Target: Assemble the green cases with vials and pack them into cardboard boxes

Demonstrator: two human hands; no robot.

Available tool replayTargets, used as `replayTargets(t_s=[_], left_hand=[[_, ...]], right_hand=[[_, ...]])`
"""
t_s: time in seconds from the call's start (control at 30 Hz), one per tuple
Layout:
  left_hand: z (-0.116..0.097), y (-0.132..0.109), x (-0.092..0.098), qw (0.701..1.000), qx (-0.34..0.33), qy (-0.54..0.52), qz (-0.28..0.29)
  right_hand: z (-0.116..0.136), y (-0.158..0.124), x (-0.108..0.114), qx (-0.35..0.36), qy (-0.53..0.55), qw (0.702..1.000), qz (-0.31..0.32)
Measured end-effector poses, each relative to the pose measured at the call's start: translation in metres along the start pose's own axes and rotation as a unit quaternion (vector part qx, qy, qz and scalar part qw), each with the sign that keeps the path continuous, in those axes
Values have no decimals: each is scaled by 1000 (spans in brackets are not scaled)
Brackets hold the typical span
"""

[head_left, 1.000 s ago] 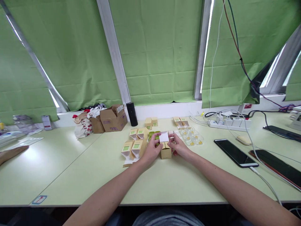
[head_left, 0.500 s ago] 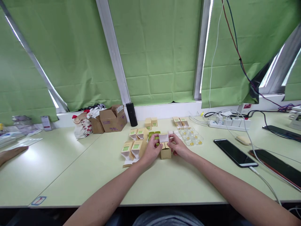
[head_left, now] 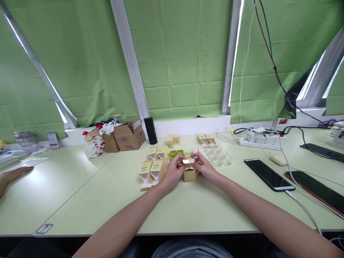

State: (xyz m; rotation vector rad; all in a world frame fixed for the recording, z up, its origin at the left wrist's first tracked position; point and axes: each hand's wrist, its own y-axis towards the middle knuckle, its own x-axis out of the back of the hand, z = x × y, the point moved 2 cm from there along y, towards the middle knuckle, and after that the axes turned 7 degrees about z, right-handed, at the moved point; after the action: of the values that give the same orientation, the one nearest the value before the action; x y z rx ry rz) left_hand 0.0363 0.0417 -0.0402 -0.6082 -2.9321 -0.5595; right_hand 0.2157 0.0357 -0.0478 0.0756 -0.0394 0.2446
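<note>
A small tan cardboard box (head_left: 189, 175) stands on the table in front of me, its lid flap (head_left: 188, 161) tilted over the top. My left hand (head_left: 174, 171) grips the flap and box at the left side, fingers closed. From the right, my right hand (head_left: 203, 166) pinches the same flap and box. Left of my hands stand several open tan boxes (head_left: 155, 170) with green labels. Behind my hands are green trays (head_left: 176, 152) and small yellowish pieces (head_left: 187, 154), partly hidden. Clear plastic trays (head_left: 218, 156) with yellow bits lie to the right.
More tan boxes (head_left: 172, 140) and an opened pair (head_left: 206, 139) stand farther back. A black cylinder (head_left: 150, 130) and a cardboard carton (head_left: 130, 136) are by the wall. Phones (head_left: 268, 174), cables and a power strip (head_left: 262, 142) lie right. Another person's hand (head_left: 16, 174) rests at left.
The box's lid flap has swung from standing upright to tilted nearly flat, showing its edge. My hands have stayed at the box's sides, fingers shifting slightly with the flap.
</note>
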Motion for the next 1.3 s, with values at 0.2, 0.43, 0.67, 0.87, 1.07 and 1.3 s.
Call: replayTargets(t_s=[0.2, 0.43, 0.67, 0.87, 1.07, 1.3], left_hand=[[-4, -1, -1, 1000, -5, -10, 10], [-5, -2, -2, 1000, 11, -26, 8], [-6, -2, -2, 999, 8, -42, 0], [-16, -5, 4, 999, -12, -22, -24], [-31, -11, 14, 975, -127, 173, -64], [-39, -16, 12, 925, -229, 302, -33]], right_hand=[[1, 0, -1, 22, 8, 1000, -10], [10, -6, 3, 149, -1, 988, -31], [19, -16, 2, 219, -110, 968, -55], [25, -22, 1, 267, -188, 943, -60], [26, -25, 4, 293, -249, 922, -53], [20, -23, 6, 350, -313, 882, -38]])
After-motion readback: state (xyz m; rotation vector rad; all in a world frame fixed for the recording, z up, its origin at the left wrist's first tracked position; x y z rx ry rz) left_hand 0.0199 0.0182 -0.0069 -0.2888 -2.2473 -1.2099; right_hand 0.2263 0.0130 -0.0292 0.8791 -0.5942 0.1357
